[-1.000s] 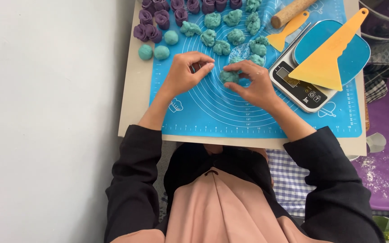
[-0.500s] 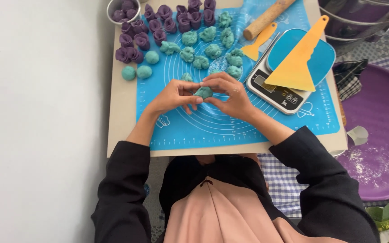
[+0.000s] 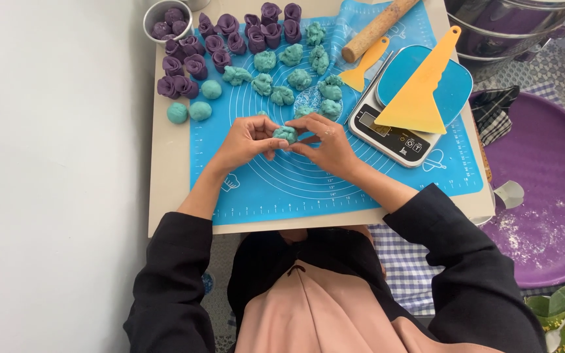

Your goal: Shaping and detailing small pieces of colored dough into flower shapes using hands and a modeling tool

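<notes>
Kitchen scale (image 3: pixel 400 131), rolling pin (image 3: pixel 379 27), purple tray (image 3: pixel 544 196)

Single head view, steeply downward, close above the table (image 3: pixel 165 196)

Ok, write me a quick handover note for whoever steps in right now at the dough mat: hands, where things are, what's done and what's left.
Left hand and right hand: both pinch one teal dough piece between fingertips, just above the blue silicone mat.
Done: purple dough roses in rows at the mat's top left, a few more in the small metal cup; shaped teal pieces beside them.
Left: three smooth teal balls, unshaped, at the mat's left edge; the piece in hand is unfinished.
Nearby: kitchen scale with large yellow scraper on it, small yellow scraper, rolling pin.
</notes>
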